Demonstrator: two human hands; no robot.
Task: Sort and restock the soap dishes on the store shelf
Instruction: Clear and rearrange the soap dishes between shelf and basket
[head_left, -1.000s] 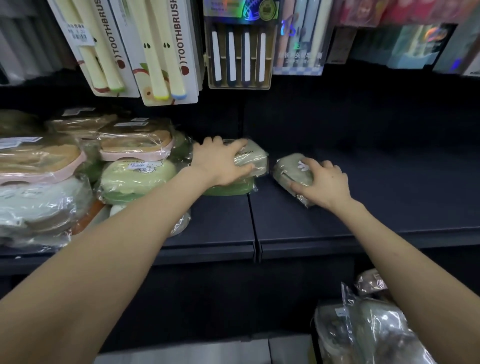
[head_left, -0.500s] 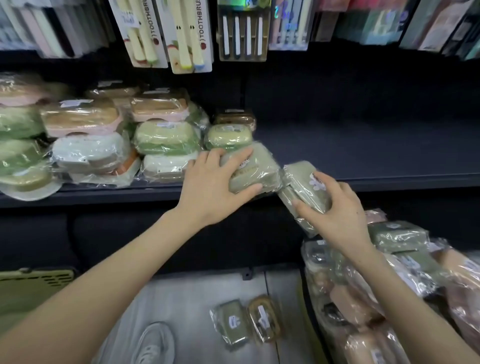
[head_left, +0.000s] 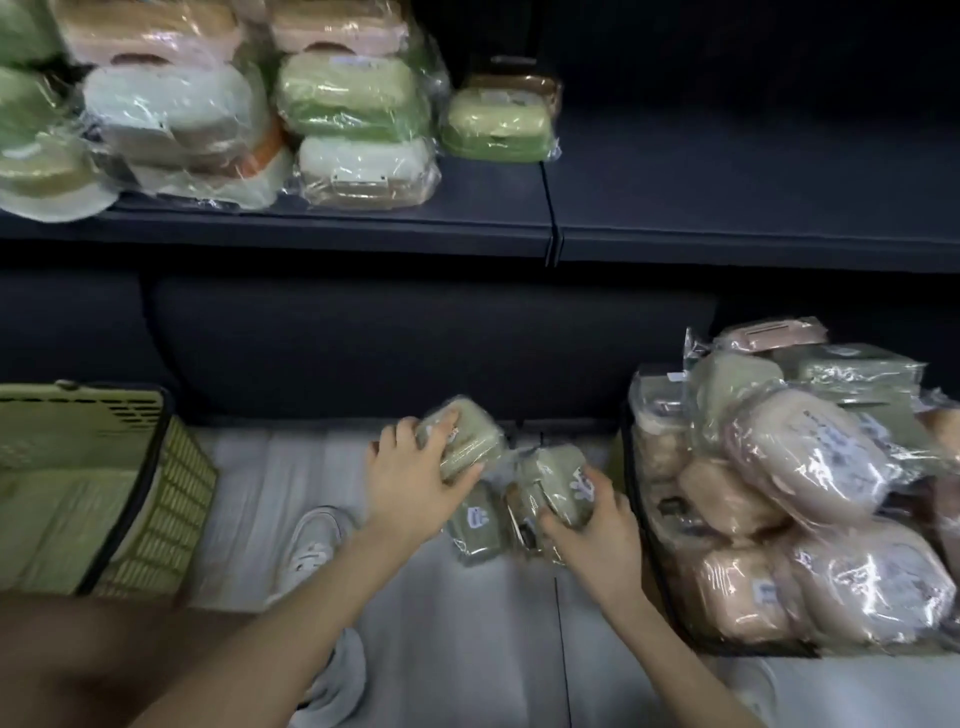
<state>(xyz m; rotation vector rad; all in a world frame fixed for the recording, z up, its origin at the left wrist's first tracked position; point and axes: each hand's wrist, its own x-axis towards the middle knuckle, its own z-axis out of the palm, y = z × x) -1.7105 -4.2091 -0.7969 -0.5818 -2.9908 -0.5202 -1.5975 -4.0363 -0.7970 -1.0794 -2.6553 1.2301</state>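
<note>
Left hand (head_left: 415, 483) gripping a wrapped green soap dish (head_left: 465, 436) at frame centre, right hand (head_left: 592, 530) gripping another green dish (head_left: 558, 480) beside it, both above the floor.

Low over the floor (head_left: 467, 623), the left hand (head_left: 415, 486) and right hand (head_left: 592, 530) each hold a wrapped soap dish
The upper green dish (head_left: 467, 434) is gripped from above by the left hand; the tilted green dish (head_left: 558, 480) sits just beside it in the right hand. A third green dish (head_left: 475, 527) lies below them, between a yellow-green basket (head_left: 171, 493) and a heap of pinkish dishes (head_left: 810, 457)

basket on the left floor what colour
Yellow-green basket with a dark rim, seen in the head view.
</note>
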